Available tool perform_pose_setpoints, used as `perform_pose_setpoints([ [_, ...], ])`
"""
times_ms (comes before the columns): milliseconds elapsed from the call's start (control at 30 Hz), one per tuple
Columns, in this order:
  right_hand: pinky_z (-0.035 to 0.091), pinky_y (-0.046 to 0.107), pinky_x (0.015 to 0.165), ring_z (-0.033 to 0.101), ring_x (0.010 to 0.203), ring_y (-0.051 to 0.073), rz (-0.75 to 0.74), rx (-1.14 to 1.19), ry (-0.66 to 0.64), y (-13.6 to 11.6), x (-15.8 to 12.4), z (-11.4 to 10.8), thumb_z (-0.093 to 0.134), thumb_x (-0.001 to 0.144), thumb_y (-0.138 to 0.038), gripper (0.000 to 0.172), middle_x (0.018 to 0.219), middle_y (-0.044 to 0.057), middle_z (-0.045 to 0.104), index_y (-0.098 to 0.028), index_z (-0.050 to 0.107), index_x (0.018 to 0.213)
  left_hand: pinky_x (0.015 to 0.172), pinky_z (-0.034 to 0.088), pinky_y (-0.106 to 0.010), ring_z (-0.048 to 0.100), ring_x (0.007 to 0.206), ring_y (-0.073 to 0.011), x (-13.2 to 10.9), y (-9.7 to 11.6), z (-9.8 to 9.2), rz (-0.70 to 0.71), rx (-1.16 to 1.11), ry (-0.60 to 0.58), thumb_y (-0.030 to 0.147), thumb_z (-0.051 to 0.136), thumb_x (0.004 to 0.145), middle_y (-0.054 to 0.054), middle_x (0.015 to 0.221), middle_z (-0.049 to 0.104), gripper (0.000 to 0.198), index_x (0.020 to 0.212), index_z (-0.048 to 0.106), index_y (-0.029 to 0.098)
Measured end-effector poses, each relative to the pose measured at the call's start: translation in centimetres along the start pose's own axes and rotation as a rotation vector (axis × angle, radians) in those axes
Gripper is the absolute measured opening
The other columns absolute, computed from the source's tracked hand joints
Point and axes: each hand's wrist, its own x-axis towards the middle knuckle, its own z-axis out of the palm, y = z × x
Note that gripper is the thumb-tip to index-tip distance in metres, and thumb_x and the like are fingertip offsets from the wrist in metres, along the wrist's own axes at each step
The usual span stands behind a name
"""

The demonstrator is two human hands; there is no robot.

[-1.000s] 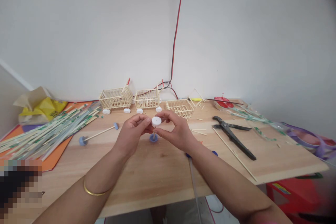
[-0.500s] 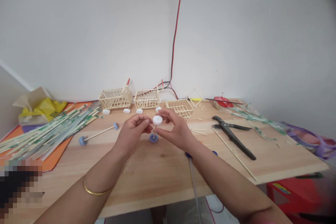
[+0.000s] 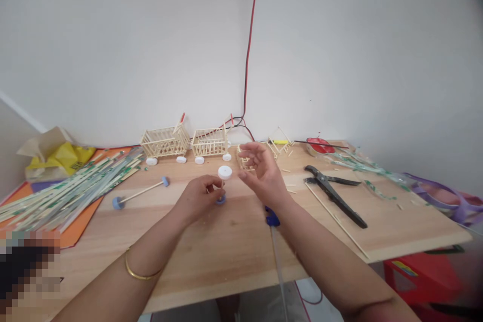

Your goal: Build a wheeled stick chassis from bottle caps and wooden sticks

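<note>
My left hand [image 3: 199, 196] pinches a thin wooden stick that stands upright on the wooden board [image 3: 234, 241]. The stick carries a white cap wheel [image 3: 225, 172] on top and a blue cap wheel [image 3: 221, 199] at its foot. My right hand [image 3: 264, 176] hovers just right of the white wheel, fingers spread and holding nothing. Behind it lies an unfinished stick basket [image 3: 247, 160], partly hidden by the fingers.
Two stick carts [image 3: 165, 142] [image 3: 210, 143] with white wheels stand by the wall. A stick axle with blue wheels [image 3: 140, 192] lies at left beside a heap of wrapped sticks [image 3: 64, 188]. Black pliers [image 3: 334, 193] lie at right; a blue-tipped tool [image 3: 272, 217] sits under my right wrist.
My right hand has let go of the white wheel and lifted away to the right, fingers opening. My left hand has sunk lower along the stick.
</note>
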Motion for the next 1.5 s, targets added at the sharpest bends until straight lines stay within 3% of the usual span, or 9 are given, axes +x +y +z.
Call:
perform_pose_setpoints([
  [200, 0.047, 0.029, 0.078, 0.056, 0.085, 0.013, -0.019, 0.181, 0.272, -0.3, 0.6, -0.3, 0.07, 0.074, -0.032, 0.034, 0.096, 0.003, 0.055, -0.024, 0.045, 0.096, 0.061, 0.035, -0.025, 0.05, 0.064, -0.0142, 0.4, -1.0, 0.3, 0.029, -0.093, -0.006, 0.035, 0.057, 0.075, -0.001, 0.068, 0.06, 0.023, 0.07, 0.067, 0.015],
  [333, 0.045, 0.023, 0.065, 0.054, 0.07, 0.009, 0.049, 0.169, 0.311, -0.3, 0.6, -0.6, 0.068, 0.077, -0.031, 0.022, 0.078, -0.002, 0.055, -0.021, 0.049, 0.083, 0.059, 0.034, -0.023, 0.047, 0.061, -0.0122, 0.4, -0.9, 0.2, -0.02, -0.213, 0.011, 0.036, 0.062, 0.073, 0.001, 0.063, 0.058, 0.023, 0.068, 0.067, 0.015],
  [433, 0.044, 0.022, 0.059, 0.053, 0.062, 0.009, 0.122, 0.117, 0.261, -0.2, 0.6, -0.6, 0.067, 0.077, -0.033, 0.019, 0.069, -0.002, 0.056, -0.019, 0.054, 0.08, 0.059, 0.035, -0.022, 0.046, 0.059, -0.01, 0.5, -0.7, -0.1, -0.085, -0.356, 0.066, 0.034, 0.067, 0.069, 0.001, 0.065, 0.06, 0.019, 0.071, 0.069, 0.015],
  [633, 0.046, 0.023, 0.06, 0.057, 0.059, 0.011, 0.238, 0.078, 0.121, -0.5, 0.4, -0.3, 0.067, 0.077, -0.037, 0.021, 0.063, -0.001, 0.062, -0.018, 0.059, 0.077, 0.056, 0.04, -0.018, 0.047, 0.055, -0.0062, 1.1, -0.6, -1.5, -0.162, -0.803, 0.141, 0.03, 0.075, 0.064, -0.001, 0.063, 0.06, 0.021, 0.073, 0.07, 0.011],
  [800, 0.045, 0.023, 0.06, 0.06, 0.06, 0.01, 0.256, 0.061, -0.05, 0.1, 0.2, -0.4, 0.061, 0.082, -0.035, 0.018, 0.067, 0.0, 0.067, -0.018, 0.061, 0.079, 0.056, 0.047, -0.017, 0.055, 0.057, -0.0068, 1.3, -0.6, -2.8, -0.247, -1.084, 0.075, 0.02, 0.076, 0.065, -0.003, 0.068, 0.064, 0.021, 0.082, 0.07, 0.009],
  [967, 0.045, 0.023, 0.061, 0.06, 0.06, 0.01, 0.259, 0.048, -0.188, 0.6, 0.1, -0.2, 0.056, 0.086, -0.034, 0.017, 0.064, -0.001, 0.066, -0.018, 0.06, 0.08, 0.054, 0.048, -0.015, 0.059, 0.059, -0.0082, 1.2, -0.7, -3.2, -0.291, -1.182, -0.085, 0.013, 0.075, 0.067, -0.005, 0.068, 0.065, 0.018, 0.083, 0.069, 0.006],
  [1100, 0.045, 0.024, 0.059, 0.06, 0.057, 0.01, 0.252, 0.054, -0.245, 0.3, 0.0, 0.0, 0.049, 0.089, -0.037, 0.02, 0.069, -0.001, 0.066, -0.02, 0.05, 0.078, 0.052, 0.047, -0.016, 0.059, 0.058, -0.0087, 1.0, -0.9, -3.3, -0.267, -1.195, -0.157, 0.014, 0.075, 0.068, -0.005, 0.068, 0.064, 0.02, 0.085, 0.068, 0.007],
  [1300, 0.042, 0.026, 0.065, 0.051, 0.049, 0.01, 0.115, -0.12, -0.337, -0.3, -0.4, 0.0, 0.036, 0.096, -0.037, 0.023, 0.049, -0.007, 0.056, -0.023, 0.037, 0.078, 0.051, 0.043, -0.02, 0.048, 0.053, -0.0071, 0.4, -0.7, -3.5, -0.098, -1.268, -0.26, 0.017, 0.07, 0.072, -0.002, 0.063, 0.057, 0.015, 0.085, 0.067, 0.009],
  [1500, 0.04, 0.023, 0.059, 0.048, 0.046, 0.009, 0.06, -0.193, -0.39, -0.4, -1.0, 0.3, 0.031, 0.097, -0.039, 0.034, 0.045, -0.007, 0.05, -0.022, 0.04, 0.069, 0.057, 0.044, -0.025, 0.047, 0.056, -0.009, 0.0, 0.0, -3.2, 0.001, -1.371, -0.212, 0.019, 0.07, 0.071, 0.0, 0.061, 0.053, 0.013, 0.081, 0.066, 0.012],
])
